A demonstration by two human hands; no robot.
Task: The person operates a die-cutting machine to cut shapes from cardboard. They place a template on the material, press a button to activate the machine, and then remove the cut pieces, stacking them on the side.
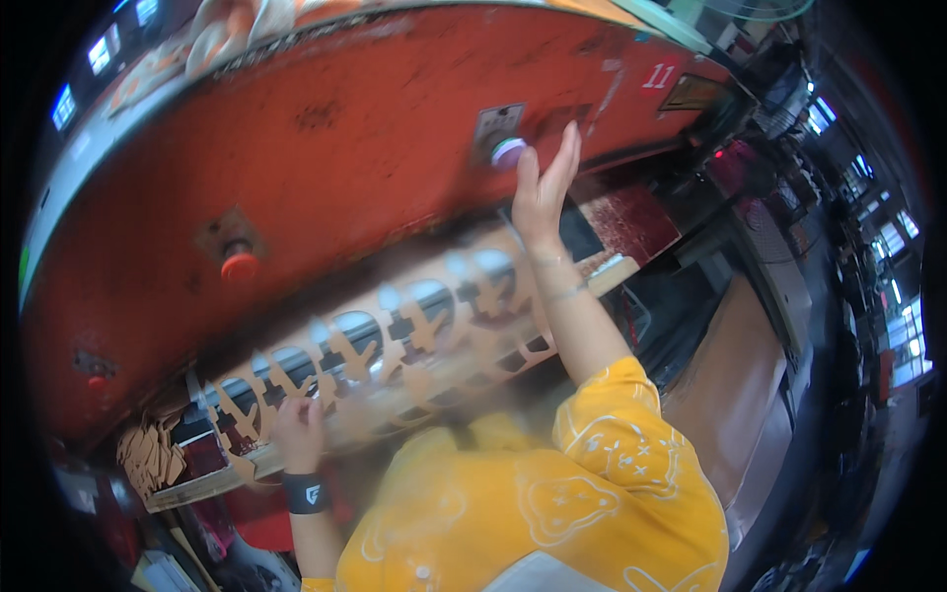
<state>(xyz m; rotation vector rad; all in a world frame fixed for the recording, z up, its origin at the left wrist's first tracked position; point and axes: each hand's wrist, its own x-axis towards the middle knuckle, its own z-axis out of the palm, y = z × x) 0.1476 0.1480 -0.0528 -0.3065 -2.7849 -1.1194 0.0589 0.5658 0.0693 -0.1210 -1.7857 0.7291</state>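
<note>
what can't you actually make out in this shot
- Head view: the tan cut-out sheet is motion-blurred, so its edges smear.
- Whether the right hand touches the round button: too close to tell.
- The left hand grip: fingers hidden against the sheet.
- Stacked tan pieces: small, near the dark rim.

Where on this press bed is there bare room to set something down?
Little. The punched tan sheet covers most of the bed, left hand on its near edge. Bare patches: the dark red pad right of the right hand. Cut pieces crowd the left end.
</note>
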